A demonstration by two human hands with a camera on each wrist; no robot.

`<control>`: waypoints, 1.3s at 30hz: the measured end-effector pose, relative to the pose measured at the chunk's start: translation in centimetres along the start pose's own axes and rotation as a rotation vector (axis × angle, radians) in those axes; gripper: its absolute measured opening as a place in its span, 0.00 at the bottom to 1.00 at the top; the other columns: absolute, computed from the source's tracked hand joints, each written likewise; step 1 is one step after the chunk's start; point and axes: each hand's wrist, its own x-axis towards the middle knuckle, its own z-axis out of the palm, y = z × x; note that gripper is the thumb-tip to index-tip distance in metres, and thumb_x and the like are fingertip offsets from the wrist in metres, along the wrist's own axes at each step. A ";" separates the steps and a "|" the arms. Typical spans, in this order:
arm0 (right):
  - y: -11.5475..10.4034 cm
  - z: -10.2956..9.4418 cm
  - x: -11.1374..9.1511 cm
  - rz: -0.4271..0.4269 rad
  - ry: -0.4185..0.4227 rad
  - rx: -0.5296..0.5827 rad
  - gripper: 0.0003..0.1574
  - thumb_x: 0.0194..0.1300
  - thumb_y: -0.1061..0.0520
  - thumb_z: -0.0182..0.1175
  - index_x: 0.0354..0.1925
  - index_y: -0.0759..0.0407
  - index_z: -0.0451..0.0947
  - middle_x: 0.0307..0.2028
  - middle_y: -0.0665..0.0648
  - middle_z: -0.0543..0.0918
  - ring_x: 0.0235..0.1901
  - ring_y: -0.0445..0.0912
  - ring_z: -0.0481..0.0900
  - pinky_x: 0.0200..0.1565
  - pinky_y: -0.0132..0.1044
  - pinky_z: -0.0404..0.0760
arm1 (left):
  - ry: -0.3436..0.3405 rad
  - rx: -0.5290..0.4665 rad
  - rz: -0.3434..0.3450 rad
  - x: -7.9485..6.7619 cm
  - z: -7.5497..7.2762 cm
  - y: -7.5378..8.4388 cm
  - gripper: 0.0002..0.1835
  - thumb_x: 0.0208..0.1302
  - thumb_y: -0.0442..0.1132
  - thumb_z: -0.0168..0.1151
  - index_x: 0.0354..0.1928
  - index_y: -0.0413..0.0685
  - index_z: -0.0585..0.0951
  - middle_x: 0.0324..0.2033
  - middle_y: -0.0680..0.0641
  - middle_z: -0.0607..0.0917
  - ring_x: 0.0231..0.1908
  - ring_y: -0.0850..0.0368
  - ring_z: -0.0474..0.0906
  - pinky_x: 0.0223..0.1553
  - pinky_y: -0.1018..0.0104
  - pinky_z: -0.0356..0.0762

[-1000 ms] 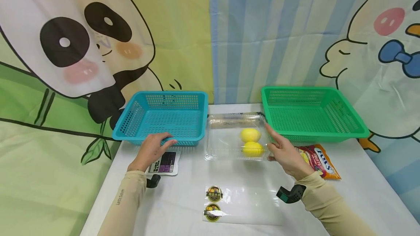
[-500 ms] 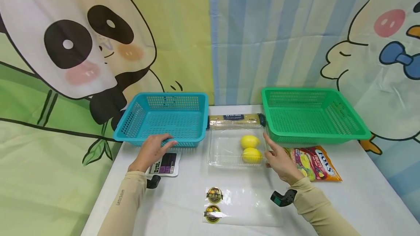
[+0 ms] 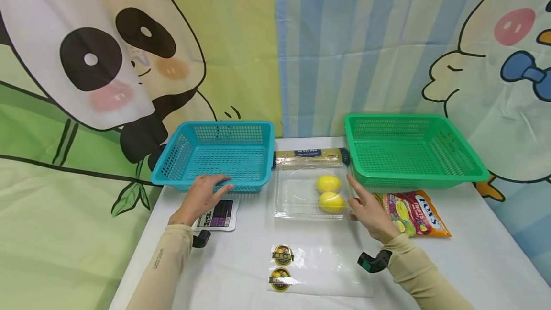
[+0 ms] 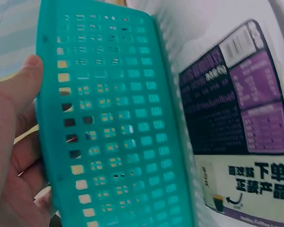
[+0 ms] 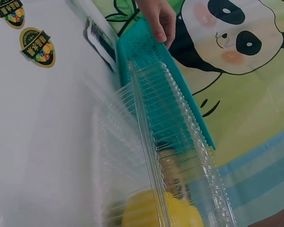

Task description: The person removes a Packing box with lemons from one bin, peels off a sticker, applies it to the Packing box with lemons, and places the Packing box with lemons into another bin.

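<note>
In the head view my left hand (image 3: 204,198) is at the front rim of the blue basket (image 3: 213,149). The left wrist view has the thumb on the rim and the fingers curled behind it. A clear plastic box (image 3: 292,195) with two lemons (image 3: 328,184) inside lies mid-table. My right hand (image 3: 371,212) holds the box's right side, index finger stretched along the edge. From the right wrist, the box's ridged wall (image 5: 175,118) fills the foreground and blurs a lemon (image 5: 161,210); only a sliver of that hand shows.
A green basket (image 3: 413,149) stands back right, a Fox's Fruits candy bag (image 3: 415,214) before it. Behind the box lies a long gold packet (image 3: 310,156). A white pouch (image 3: 219,214) is beside my left hand; a clear plastic bag (image 3: 320,271) with two stickers lies in front.
My right hand and the clear box have come down and nearer since a second ago, uncovering the gold packet behind. The left hand stays at the blue basket's rim.
</note>
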 end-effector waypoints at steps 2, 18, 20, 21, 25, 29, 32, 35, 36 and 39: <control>-0.1 0.0 -0.2 0.009 0.012 -0.013 0.44 0.80 0.61 0.44 0.82 0.36 0.39 0.81 0.64 0.39 0.42 0.55 0.79 0.46 0.46 0.86 | 0.031 0.004 0.020 -0.1 -0.2 0.5 0.22 0.73 0.51 0.61 0.63 0.49 0.81 0.59 0.43 0.84 0.62 0.41 0.77 0.69 0.41 0.63; -1.5 0.8 -2.6 -0.346 0.304 -0.231 0.28 0.76 0.61 0.56 0.71 0.57 0.70 0.67 0.65 0.76 0.64 0.61 0.74 0.59 0.55 0.79 | 0.063 -0.151 0.102 -2.5 0.6 7.9 0.10 0.69 0.38 0.66 0.50 0.46 0.85 0.35 0.51 0.89 0.34 0.60 0.84 0.36 0.66 0.85; -1.7 1.7 -2.8 -0.483 0.370 -0.270 0.21 0.73 0.63 0.59 0.62 0.57 0.79 0.58 0.61 0.84 0.56 0.55 0.82 0.53 0.42 0.84 | 0.001 -0.178 0.072 -2.8 1.7 8.3 0.08 0.69 0.38 0.65 0.48 0.46 0.85 0.32 0.52 0.88 0.31 0.63 0.82 0.33 0.69 0.82; -1.8 2.2 -2.9 -0.548 0.384 -0.280 0.18 0.72 0.64 0.60 0.58 0.57 0.82 0.53 0.59 0.87 0.52 0.53 0.84 0.50 0.37 0.84 | -0.034 -0.188 0.056 -3.0 2.2 8.4 0.07 0.70 0.38 0.65 0.46 0.46 0.84 0.30 0.52 0.87 0.29 0.64 0.81 0.31 0.70 0.80; -1.6 4.0 -3.0 -0.687 0.305 -0.285 0.12 0.69 0.65 0.63 0.47 0.52 0.87 0.41 0.49 0.90 0.39 0.40 0.87 0.41 0.25 0.83 | -0.169 -0.242 -0.019 -4.0 4.2 8.9 0.08 0.70 0.41 0.64 0.44 0.45 0.82 0.27 0.52 0.86 0.26 0.64 0.76 0.27 0.70 0.74; -0.8 5.7 -2.8 -0.670 0.043 -0.292 0.11 0.71 0.62 0.63 0.48 0.51 0.87 0.42 0.48 0.90 0.38 0.35 0.86 0.38 0.30 0.86 | -0.258 -0.306 -0.079 -4.6 5.9 9.3 0.11 0.70 0.42 0.64 0.47 0.43 0.80 0.27 0.51 0.86 0.25 0.64 0.75 0.27 0.69 0.74; 0.2 7.0 -2.3 -0.635 -0.144 -0.340 0.11 0.72 0.60 0.61 0.49 0.56 0.86 0.45 0.54 0.90 0.41 0.40 0.88 0.40 0.32 0.87 | -0.296 -0.341 -0.104 -5.0 6.8 9.6 0.13 0.71 0.42 0.63 0.50 0.41 0.78 0.25 0.50 0.85 0.23 0.64 0.76 0.25 0.69 0.72; 1.3 8.0 -2.1 -0.612 -0.251 -0.378 0.12 0.72 0.61 0.61 0.50 0.62 0.86 0.45 0.59 0.90 0.41 0.43 0.88 0.41 0.32 0.87 | -0.317 -0.373 -0.122 -5.3 7.3 10.1 0.15 0.72 0.42 0.62 0.53 0.40 0.76 0.22 0.51 0.83 0.20 0.63 0.75 0.23 0.69 0.70; 1.6 8.3 -2.0 -0.611 -0.271 -0.384 0.12 0.71 0.61 0.62 0.50 0.63 0.85 0.45 0.60 0.90 0.41 0.43 0.88 0.42 0.32 0.87 | -0.321 -0.383 -0.123 -5.3 7.4 10.3 0.16 0.72 0.43 0.62 0.53 0.40 0.75 0.22 0.51 0.82 0.20 0.63 0.75 0.23 0.69 0.69; 2.3 9.0 -2.3 -0.607 -0.306 -0.392 0.13 0.70 0.62 0.63 0.51 0.65 0.85 0.45 0.60 0.90 0.40 0.41 0.88 0.41 0.31 0.86 | -0.324 -0.420 -0.135 -5.6 7.9 10.8 0.18 0.72 0.43 0.62 0.56 0.40 0.74 0.23 0.50 0.83 0.20 0.63 0.75 0.23 0.69 0.70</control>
